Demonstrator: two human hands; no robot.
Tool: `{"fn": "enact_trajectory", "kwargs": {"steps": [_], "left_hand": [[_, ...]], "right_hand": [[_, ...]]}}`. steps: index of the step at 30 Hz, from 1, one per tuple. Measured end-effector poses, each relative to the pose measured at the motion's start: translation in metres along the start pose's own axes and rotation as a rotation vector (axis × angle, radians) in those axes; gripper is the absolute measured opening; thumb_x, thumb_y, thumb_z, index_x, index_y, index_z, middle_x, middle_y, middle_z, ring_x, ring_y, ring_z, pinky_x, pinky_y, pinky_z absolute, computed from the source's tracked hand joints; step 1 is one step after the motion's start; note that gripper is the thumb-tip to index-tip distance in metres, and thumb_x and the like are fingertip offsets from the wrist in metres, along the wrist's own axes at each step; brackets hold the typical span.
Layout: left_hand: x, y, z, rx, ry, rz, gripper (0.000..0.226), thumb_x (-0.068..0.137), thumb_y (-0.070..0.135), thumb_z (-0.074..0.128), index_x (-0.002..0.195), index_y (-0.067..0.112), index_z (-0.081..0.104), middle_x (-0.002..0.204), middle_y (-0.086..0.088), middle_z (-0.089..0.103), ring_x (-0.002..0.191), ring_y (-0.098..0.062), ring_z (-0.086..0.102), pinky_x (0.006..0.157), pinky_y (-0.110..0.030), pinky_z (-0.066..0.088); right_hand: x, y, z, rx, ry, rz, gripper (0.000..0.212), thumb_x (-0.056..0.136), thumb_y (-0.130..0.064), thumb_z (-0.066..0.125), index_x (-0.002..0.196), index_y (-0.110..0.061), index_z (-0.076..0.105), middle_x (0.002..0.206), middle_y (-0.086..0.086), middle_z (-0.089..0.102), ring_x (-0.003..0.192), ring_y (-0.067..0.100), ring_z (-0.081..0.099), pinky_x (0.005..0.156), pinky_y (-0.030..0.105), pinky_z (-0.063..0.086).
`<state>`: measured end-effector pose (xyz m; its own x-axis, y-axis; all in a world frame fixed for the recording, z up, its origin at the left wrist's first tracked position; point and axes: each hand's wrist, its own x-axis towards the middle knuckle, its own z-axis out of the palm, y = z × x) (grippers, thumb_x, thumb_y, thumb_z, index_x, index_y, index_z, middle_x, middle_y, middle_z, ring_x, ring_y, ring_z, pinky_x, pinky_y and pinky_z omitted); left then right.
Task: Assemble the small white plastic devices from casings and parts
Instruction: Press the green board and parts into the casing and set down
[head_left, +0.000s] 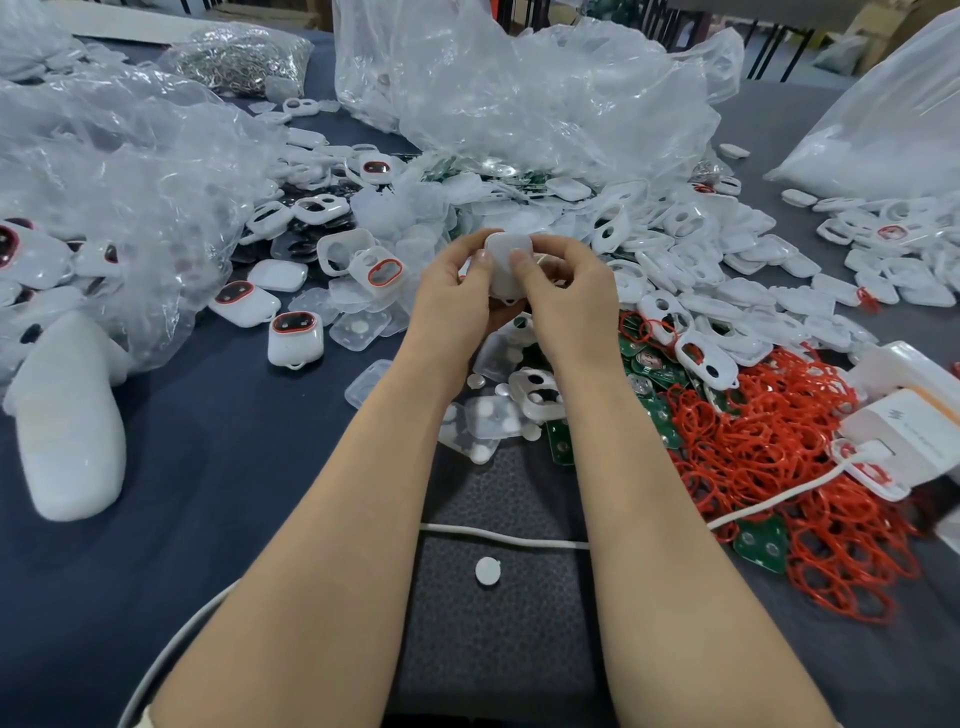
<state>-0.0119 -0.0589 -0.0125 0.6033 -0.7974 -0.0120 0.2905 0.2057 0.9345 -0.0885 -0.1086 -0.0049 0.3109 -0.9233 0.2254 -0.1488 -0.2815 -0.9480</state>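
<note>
Both hands, the left hand (457, 283) and the right hand (563, 283), pinch one white casing (506, 260) between thumbs and fingers, above the table (218, 441) full of parts.

Cloth-draped work table (223, 447) under soft, even light.
Dark blue-grey cloth (78, 597) throughout; beyond the far edge, dark metal furniture legs (760, 49) and brown cardboard boxes (891, 23) at upper right.

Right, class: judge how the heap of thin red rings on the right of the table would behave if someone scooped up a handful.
The red rings look thin and unevenly bent, so probably floppy and very light. They overlap in a tangled heap, so a handful would likely drag neighbours along. Lying flat, they seem unlikely to roll.
</note>
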Motion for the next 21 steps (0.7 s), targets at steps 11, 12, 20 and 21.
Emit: {"fn": "enact_trajectory", "kwargs": {"steps": [11, 12, 20, 21], "left_hand": [[-0.004, 0.001, -0.002, 0.144, -0.072, 0.094, 0.019, 0.100, 0.010, 0.047, 0.107, 0.023, 0.060, 0.091, -0.010, 0.067, 0.089, -0.021, 0.067, 0.078, -0.031, 0.058], [-0.005, 0.001, -0.001, 0.135, -0.080, 0.092, 0.020, 0.100, 0.010, 0.047, 0.105, 0.025, 0.060, 0.089, -0.009, 0.067, 0.088, -0.020, 0.067, 0.078, -0.030, 0.058], [-0.006, 0.002, 0.002, 0.172, -0.046, 0.103, 0.019, 0.099, 0.009, 0.048, 0.109, 0.020, 0.060, 0.091, -0.017, 0.066, 0.080, -0.022, 0.066, 0.074, -0.035, 0.059], [-0.006, 0.001, 0.002, 0.197, -0.026, 0.113, 0.018, 0.099, 0.010, 0.049, 0.107, 0.022, 0.060, 0.091, -0.018, 0.067, 0.080, -0.024, 0.066, 0.074, -0.038, 0.059]], "right_hand": [[0.005, 0.000, -0.008, 0.378, -0.075, 0.245, 0.020, 0.096, -0.023, 0.056, 0.085, -0.011, 0.067, 0.071, 0.000, 0.059, 0.049, 0.001, 0.051, 0.045, 0.014, 0.040], [0.005, -0.001, -0.008, 0.369, -0.058, 0.229, 0.019, 0.096, -0.022, 0.056, 0.084, -0.013, 0.067, 0.070, 0.000, 0.059, 0.050, 0.001, 0.051, 0.046, 0.013, 0.040], [0.003, 0.000, 0.004, 0.217, 0.084, 0.117, 0.015, 0.096, -0.018, 0.055, 0.085, -0.009, 0.063, 0.083, 0.006, 0.060, 0.079, 0.017, 0.054, 0.077, 0.040, 0.049], [0.003, 0.000, 0.005, 0.191, 0.088, 0.100, 0.015, 0.096, -0.017, 0.054, 0.086, -0.009, 0.062, 0.083, 0.006, 0.060, 0.079, 0.018, 0.053, 0.079, 0.042, 0.050]]}}
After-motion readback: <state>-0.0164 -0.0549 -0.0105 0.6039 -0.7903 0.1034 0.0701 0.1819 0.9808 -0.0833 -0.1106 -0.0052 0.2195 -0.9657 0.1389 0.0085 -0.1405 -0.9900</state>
